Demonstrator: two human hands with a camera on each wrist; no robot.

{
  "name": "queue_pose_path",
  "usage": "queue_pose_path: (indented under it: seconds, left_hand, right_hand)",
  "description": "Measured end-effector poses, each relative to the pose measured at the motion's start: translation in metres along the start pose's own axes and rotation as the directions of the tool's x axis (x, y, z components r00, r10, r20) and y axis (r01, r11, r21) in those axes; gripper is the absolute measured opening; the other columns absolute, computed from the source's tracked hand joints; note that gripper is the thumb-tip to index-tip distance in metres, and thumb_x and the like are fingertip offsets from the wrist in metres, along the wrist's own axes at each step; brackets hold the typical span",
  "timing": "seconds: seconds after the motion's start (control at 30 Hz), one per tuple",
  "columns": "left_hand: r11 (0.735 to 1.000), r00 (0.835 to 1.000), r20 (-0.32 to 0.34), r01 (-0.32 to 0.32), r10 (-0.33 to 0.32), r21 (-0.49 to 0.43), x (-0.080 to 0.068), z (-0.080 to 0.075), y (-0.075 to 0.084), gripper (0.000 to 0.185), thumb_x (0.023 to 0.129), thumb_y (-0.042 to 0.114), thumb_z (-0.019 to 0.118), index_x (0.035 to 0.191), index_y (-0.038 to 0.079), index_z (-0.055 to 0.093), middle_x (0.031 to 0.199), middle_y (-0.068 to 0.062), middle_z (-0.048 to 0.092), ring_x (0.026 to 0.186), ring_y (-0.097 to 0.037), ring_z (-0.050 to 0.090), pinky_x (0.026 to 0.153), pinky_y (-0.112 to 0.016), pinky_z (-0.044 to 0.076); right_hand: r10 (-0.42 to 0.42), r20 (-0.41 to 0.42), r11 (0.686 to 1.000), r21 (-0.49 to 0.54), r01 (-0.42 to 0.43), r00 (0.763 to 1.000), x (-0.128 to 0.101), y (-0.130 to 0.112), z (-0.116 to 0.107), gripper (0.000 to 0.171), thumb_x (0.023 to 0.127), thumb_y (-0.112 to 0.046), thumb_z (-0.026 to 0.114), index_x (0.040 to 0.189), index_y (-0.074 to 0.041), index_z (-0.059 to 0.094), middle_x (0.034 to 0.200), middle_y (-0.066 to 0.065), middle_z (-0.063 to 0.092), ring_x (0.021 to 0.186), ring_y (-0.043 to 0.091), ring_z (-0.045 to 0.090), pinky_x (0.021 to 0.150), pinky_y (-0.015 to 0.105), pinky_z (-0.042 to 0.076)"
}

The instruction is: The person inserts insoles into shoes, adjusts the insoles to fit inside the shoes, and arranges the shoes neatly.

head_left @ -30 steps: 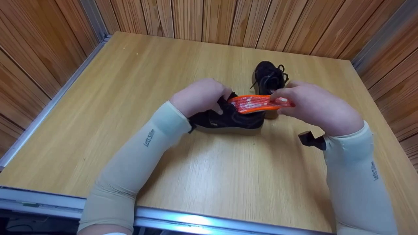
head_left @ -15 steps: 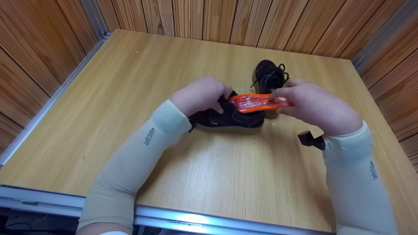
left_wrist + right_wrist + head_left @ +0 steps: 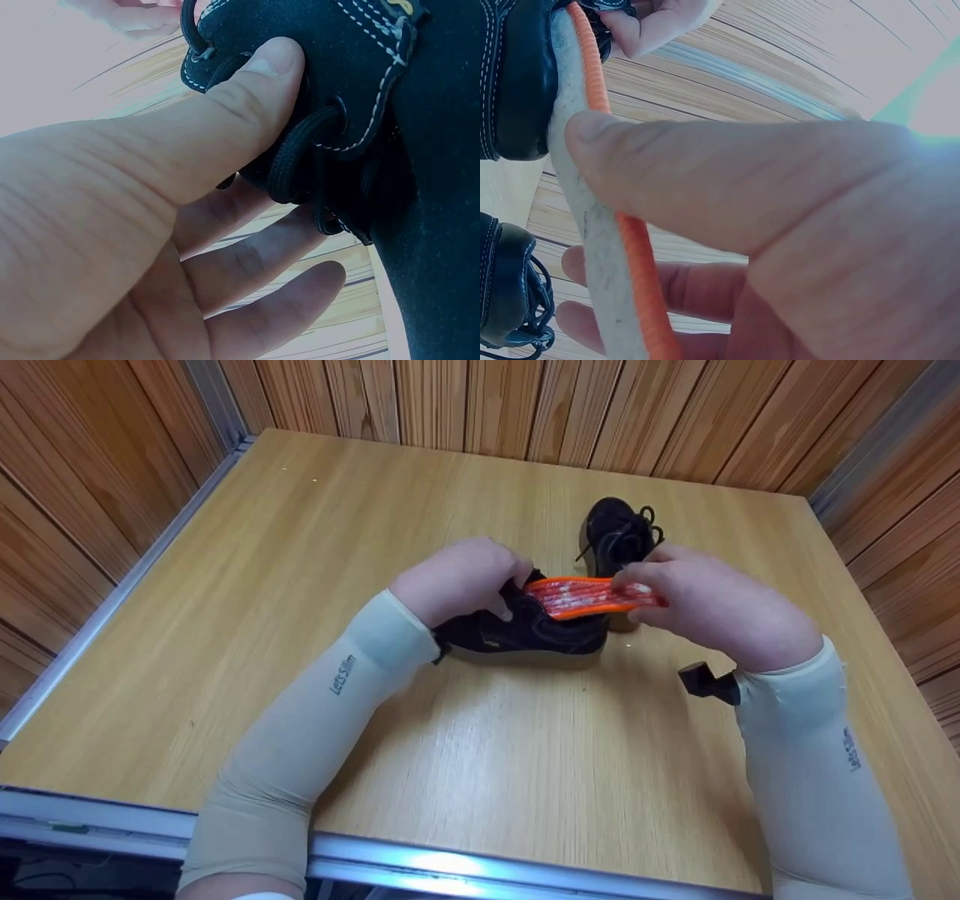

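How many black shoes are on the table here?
2. One black shoe lies near the table's middle, gripped by the left hand while the right hand pinches an orange insole at its opening. The other shoe stands just behind it, partly hidden.

"Let's Slim" – printed on left sleeve [image 3: 341, 676] – also on right sleeve [image 3: 847, 748].
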State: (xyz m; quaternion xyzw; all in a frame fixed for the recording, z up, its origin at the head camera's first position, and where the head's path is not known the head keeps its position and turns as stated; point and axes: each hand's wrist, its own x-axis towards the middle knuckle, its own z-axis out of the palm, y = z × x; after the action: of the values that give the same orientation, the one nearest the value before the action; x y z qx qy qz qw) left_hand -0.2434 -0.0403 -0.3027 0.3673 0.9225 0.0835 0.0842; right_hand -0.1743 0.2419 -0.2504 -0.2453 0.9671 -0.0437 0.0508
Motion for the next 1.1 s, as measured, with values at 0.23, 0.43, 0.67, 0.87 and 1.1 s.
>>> queue_pose_path:
  seconds: [0.23,0.43,0.67,0.87,1.1]
  left_hand:
    - [1.000,1.000,0.000,0.001,-0.001,-0.004,-0.0005,0.0003,0.0003,0.027,0.094,0.021,0.088,0.113,0.013,0.072,0.112,-0.004,0.076,0.103,-0.026,0.065,0.103,-0.045,0.056]
    - [1.000,1.000,0.004,0.005,-0.005,-0.013,-0.0005,-0.0002,0.0002,0.026,0.095,0.021,0.087,0.114,0.013,0.072,0.113,-0.004,0.076,0.105,-0.026,0.066,0.104,-0.046,0.056]
    - [1.000,1.000,0.009,0.009,-0.009,-0.009,-0.0009,-0.0014,0.0008,0.025,0.095,0.023,0.087,0.114,0.014,0.072,0.114,-0.004,0.076,0.106,-0.025,0.067,0.105,-0.046,0.056]
    - [1.000,1.000,0.015,0.000,0.000,-0.007,-0.0002,-0.0006,0.0010,0.029,0.094,0.022,0.088,0.115,0.011,0.072,0.115,-0.006,0.076,0.106,-0.028,0.067,0.105,-0.046,0.056]
    - [1.000,1.000,0.012,-0.001,0.001,-0.003,0.0001,-0.0006,0.0010,0.029,0.094,0.021,0.088,0.117,0.012,0.072,0.116,-0.006,0.076,0.106,-0.028,0.067,0.105,-0.047,0.056]
  right_hand:
    - [0.015,0.027,1.000,0.007,-0.015,1.000,0.0025,-0.0020,0.0029,0.040,0.101,-0.017,0.079,0.140,-0.015,0.072,0.126,0.016,0.068,0.102,0.032,0.065,0.088,0.052,0.059]
    - [0.026,0.047,1.000,0.013,-0.027,0.999,0.0060,-0.0043,0.0047,0.047,0.100,-0.026,0.082,0.143,-0.015,0.066,0.124,0.015,0.068,0.104,0.033,0.065,0.091,0.054,0.057]
    - [0.040,0.092,0.998,0.039,-0.044,0.995,0.0078,-0.0058,0.0055,0.045,0.101,-0.030,0.080,0.141,-0.016,0.066,0.126,0.014,0.067,0.105,0.032,0.065,0.093,0.053,0.056]
    - [-0.017,0.046,0.999,0.035,0.015,0.999,0.0044,-0.0028,0.0065,0.036,0.100,-0.025,0.082,0.133,-0.017,0.072,0.122,0.012,0.068,0.099,0.029,0.064,0.087,0.049,0.055]
    - [-0.022,0.036,1.000,0.006,0.022,0.999,-0.0007,-0.0001,0.0008,0.032,0.102,-0.018,0.077,0.134,-0.017,0.075,0.124,0.013,0.070,0.100,0.030,0.065,0.088,0.051,0.057]
